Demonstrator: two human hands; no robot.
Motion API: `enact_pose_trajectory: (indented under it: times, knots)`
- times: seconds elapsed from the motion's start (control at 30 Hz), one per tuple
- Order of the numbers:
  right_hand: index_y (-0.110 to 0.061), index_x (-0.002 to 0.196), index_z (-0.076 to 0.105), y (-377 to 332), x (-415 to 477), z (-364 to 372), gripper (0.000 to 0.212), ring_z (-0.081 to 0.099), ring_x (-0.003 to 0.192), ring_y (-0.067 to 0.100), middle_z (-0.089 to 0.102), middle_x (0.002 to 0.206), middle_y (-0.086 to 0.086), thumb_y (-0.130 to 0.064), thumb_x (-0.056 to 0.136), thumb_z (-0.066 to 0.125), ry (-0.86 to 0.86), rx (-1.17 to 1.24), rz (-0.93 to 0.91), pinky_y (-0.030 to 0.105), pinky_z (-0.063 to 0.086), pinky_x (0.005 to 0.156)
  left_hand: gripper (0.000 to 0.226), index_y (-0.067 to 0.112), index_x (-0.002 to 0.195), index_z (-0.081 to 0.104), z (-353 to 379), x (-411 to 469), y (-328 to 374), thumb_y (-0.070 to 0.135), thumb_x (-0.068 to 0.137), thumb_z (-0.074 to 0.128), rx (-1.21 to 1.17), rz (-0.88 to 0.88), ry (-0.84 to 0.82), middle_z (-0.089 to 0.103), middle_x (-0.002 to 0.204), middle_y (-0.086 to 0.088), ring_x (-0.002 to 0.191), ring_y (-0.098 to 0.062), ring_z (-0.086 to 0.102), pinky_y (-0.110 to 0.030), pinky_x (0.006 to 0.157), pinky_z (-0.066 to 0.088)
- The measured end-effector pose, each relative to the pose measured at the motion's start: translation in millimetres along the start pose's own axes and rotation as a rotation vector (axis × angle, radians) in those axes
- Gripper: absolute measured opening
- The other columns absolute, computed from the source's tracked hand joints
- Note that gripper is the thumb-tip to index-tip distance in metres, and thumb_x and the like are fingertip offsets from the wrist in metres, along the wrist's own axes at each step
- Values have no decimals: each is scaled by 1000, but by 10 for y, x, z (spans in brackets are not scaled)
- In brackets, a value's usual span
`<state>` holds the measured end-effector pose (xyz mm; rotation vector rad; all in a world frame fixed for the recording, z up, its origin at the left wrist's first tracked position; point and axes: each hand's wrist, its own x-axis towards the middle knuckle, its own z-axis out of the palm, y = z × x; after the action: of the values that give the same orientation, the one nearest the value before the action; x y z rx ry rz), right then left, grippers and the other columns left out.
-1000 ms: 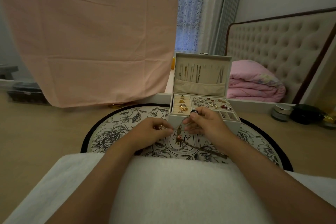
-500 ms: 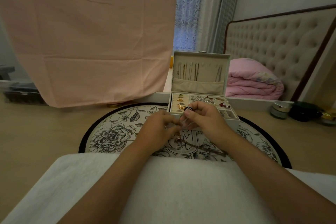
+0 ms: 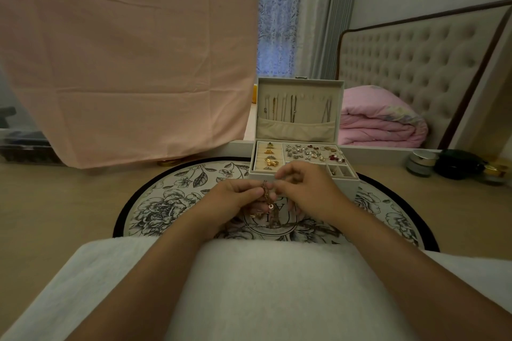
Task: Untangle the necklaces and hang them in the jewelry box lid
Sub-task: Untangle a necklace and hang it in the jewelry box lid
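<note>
A tangle of thin gold necklaces (image 3: 268, 199) hangs between my hands, with a small pink-and-white bead low on it. My left hand (image 3: 235, 201) pinches the chains from the left; my right hand (image 3: 307, 191) pinches them from the right, fingertips nearly touching. More chain trails down onto the round floral mat (image 3: 171, 202). Just behind my hands stands the open white jewelry box (image 3: 343, 177). Its upright lid (image 3: 299, 83) holds several necklaces hanging above a fabric pocket.
The box tray holds gold rings and several earrings. A white towel (image 3: 249, 285) covers my lap. A pink cloth (image 3: 124, 50) hangs at the left. Small jars (image 3: 421, 162) stand on the wooden floor at right, with a pink folded quilt (image 3: 382, 122) and bed headboard behind.
My hands have drawn together in front of the box and lifted the tangled chains slightly. The view has shifted a little downward.
</note>
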<state>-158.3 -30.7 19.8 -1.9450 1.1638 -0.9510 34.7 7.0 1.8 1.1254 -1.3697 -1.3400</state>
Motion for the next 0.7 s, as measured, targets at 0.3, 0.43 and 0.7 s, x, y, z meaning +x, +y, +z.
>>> enact_pose_trajectory:
  times: [0.3,0.43,0.7]
  knots:
    - [-30,77,76,-74,-42,56,8,63,59,0,74,76,-6,-30,83,81,-54,-59,62,24,54,62,17,12,109,72,73,-13,26,12,95,62,20,20,111,78,94,-8,77,-23,76,-25,66,59]
    - [-25,85,78,-60,-38,29,3,62,58,9,72,68,1,-25,87,77,-107,14,129,28,54,61,17,13,109,72,59,-9,24,12,95,62,71,50,103,78,95,-5,79,-26,76,-25,64,59]
    - [-8,91,72,-39,-6,4,21,58,69,15,71,86,5,-15,101,55,-155,347,259,35,55,68,16,13,94,71,2,14,7,19,99,58,299,74,160,73,81,-5,63,-16,64,-24,56,48]
